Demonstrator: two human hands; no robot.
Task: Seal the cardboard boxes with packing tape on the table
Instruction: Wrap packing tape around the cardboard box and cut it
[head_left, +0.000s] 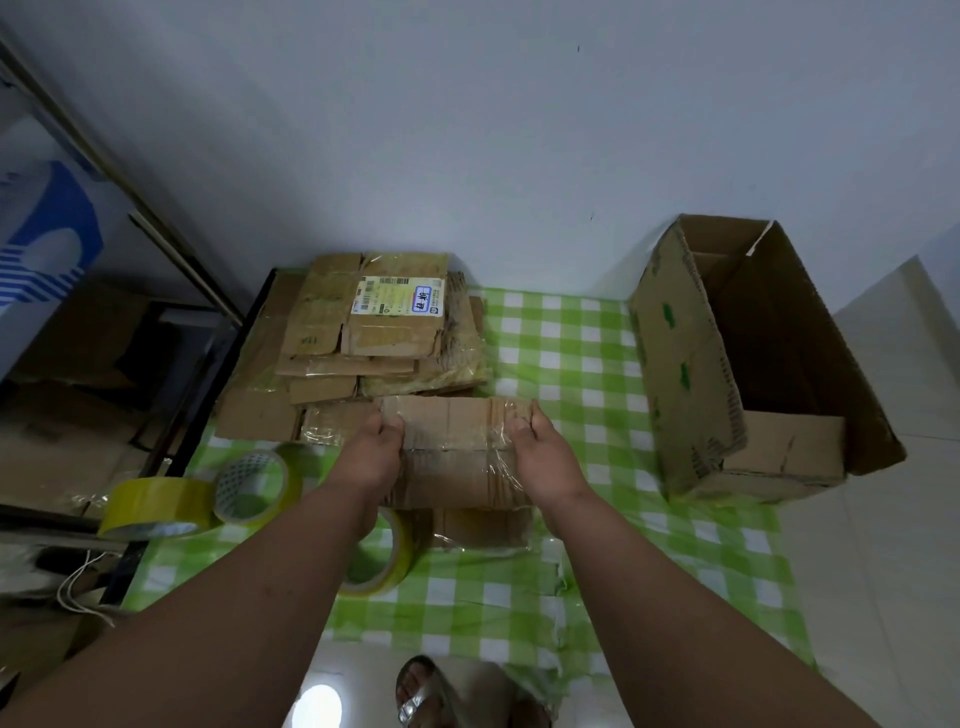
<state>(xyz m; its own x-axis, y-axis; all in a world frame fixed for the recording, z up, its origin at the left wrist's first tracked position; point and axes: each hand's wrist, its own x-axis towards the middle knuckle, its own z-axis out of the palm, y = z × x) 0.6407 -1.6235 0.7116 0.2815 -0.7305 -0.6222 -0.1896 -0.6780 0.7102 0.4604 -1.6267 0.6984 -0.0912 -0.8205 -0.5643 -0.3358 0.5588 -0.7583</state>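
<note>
Both forearms reach out, left hand (370, 451) and right hand (540, 451) curled round the ends of a small cardboard box (457, 457) over the checked tablecloth (571, 364). I'd guess I'm squaring it for taping, since three tape rolls (254, 486) sit just left.

The tablecloth (566, 364) was checked in light green and white. The tape rolls (156, 506) were translucent yellow, one core (249, 486) showing a white-and-green dotted pattern. The flattened cardboard boxes (363, 332) were plain brown, the topmost bearing a white label (399, 296) with a blue patch. The large open carton (753, 364) was brown with small green marks.
</note>
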